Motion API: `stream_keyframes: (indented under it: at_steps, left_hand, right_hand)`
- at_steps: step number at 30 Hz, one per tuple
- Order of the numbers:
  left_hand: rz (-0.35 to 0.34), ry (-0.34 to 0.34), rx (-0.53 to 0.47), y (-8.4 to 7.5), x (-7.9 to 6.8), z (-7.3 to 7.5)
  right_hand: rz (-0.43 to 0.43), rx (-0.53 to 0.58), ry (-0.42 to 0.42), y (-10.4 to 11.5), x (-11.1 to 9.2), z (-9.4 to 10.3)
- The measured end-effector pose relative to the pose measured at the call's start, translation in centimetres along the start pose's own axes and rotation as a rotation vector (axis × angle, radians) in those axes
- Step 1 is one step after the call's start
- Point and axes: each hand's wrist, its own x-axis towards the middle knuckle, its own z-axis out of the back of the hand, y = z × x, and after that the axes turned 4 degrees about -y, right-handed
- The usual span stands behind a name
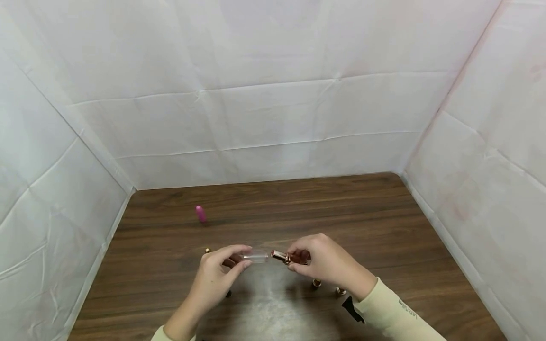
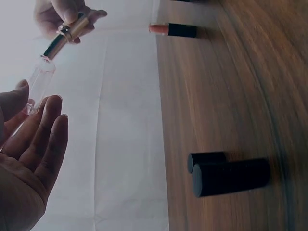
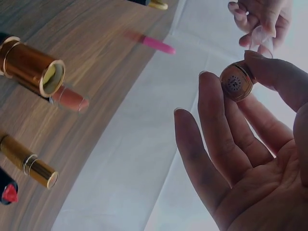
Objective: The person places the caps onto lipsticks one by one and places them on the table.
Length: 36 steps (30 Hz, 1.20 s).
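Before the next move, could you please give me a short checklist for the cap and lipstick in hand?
1. Left grip on the clear cap: ok, pinched.
2. Right grip on the lipstick: ok, held in the fingers.
3. Cap and lipstick in a straight line: not ok, the lipstick slants.
4. Cap fully over the lipstick: not ok, the lipstick's body shows outside.
5. Lipstick tip wound down: cannot tell, too small.
6. Pink tube away from both hands: ok.
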Motion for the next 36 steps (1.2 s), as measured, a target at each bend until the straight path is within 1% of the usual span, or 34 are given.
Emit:
stream_keyframes:
  at_steps: [4,8,12,15,23,31,36]
  left_hand:
    - [-0.007,0.008,-0.019,-0.1,-0.2,-0.3]
    - [-0.016,0.035,-0.043,-0.1,-0.3,-0.4]
    - [-0.018,0.061,-0.054,-0.1,-0.5,-0.5]
    - [-0.017,0.069,-0.055,-0.1,-0.6,-0.7]
    - [-0.019,0.08,-0.061,-0.3,-0.6,-0.8]
    - [-0.012,0.09,-0.069,-0.4,-0.8,-0.7]
    - [-0.02,0.083,-0.072,-0.5,-0.8,-0.6]
  right_hand:
    - [0.01,-0.004,0.028,0.4,0.0,-0.3]
    - [0.034,-0.044,0.039,0.6,0.1,-0.5]
    - [0.06,-0.088,0.023,0.8,0.0,-0.6]
    - [0.081,-0.1,0.002,0.9,0.0,-0.8]
    - [0.105,-0.067,-0.002,1.0,0.3,-1.4]
    - [0.142,-0.039,-0.038,1.0,0.2,-1.7]
    - [0.139,-0.019,-0.048,1.3,0.2,-1.9]
